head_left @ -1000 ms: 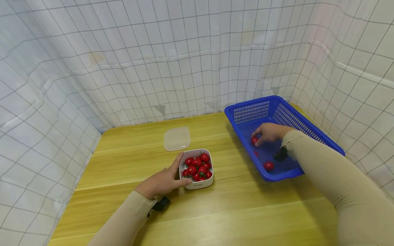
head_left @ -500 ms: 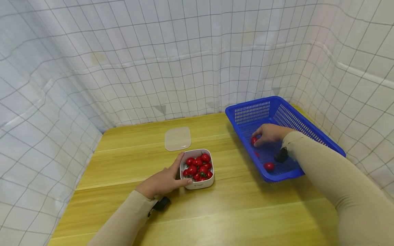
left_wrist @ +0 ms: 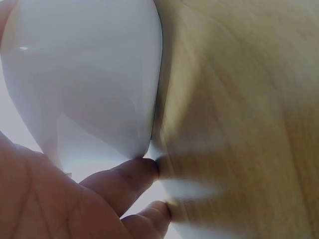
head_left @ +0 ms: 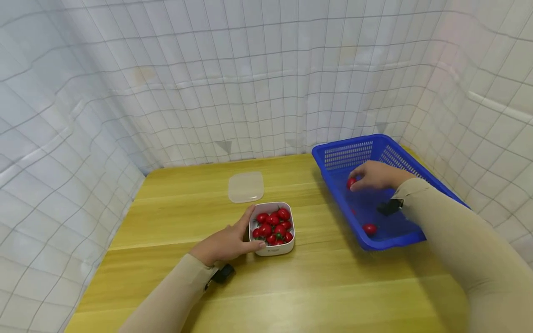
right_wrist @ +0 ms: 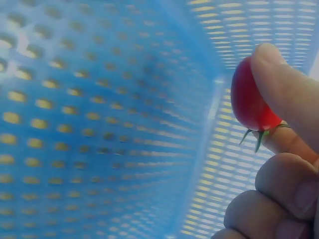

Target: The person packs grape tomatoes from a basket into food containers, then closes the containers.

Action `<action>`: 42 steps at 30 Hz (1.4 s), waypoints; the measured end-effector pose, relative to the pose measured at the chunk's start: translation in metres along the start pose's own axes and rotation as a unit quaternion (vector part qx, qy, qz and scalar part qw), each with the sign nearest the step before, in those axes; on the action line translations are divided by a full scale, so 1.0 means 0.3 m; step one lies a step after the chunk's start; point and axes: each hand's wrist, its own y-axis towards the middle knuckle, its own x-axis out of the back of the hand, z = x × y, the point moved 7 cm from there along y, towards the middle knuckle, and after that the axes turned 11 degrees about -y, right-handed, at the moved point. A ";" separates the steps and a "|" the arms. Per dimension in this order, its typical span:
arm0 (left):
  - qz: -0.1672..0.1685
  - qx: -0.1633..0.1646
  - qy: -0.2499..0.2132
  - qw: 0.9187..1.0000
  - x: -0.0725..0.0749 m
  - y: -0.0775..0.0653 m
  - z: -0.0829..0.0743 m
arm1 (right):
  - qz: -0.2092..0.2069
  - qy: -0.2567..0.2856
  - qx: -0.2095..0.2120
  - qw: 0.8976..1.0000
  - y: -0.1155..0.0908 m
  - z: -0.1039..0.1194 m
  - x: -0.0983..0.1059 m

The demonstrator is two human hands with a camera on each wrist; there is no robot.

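My left hand [head_left: 226, 243] holds the left side of a small white square container [head_left: 274, 251], thumb at the front and forefinger at the back corner. Several red cherry tomatoes [head_left: 272, 229] with green stems fill this container. In the left wrist view, fingers [left_wrist: 122, 181] lie by the lower end of the container's white wall [left_wrist: 89, 74]. My right hand [head_left: 376, 175] is over the blue basket [head_left: 358, 230], pinching a cherry tomato [right_wrist: 247, 99] between thumb and forefinger, its green calyx pointing down in the right wrist view. Another tomato [head_left: 369, 229] lies near the basket's front.
A translucent flat lid [head_left: 246, 187] lies on the wooden table [head_left: 187, 199] behind the container. White gridded curtains [head_left: 258, 92] enclose the table at the back and sides. Part of one more red tomato [head_left: 353, 211] shows at the basket's left wall.
My right hand has lifted slightly with the tomato between its fingers. The head view has shifted a little, so everything sits further right; my left hand stays on the container.
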 end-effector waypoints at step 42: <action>-0.003 -0.013 -0.020 1.000 0.000 -0.006 -0.002 | 0.095 -0.046 0.206 0.973 0.068 0.823 -0.005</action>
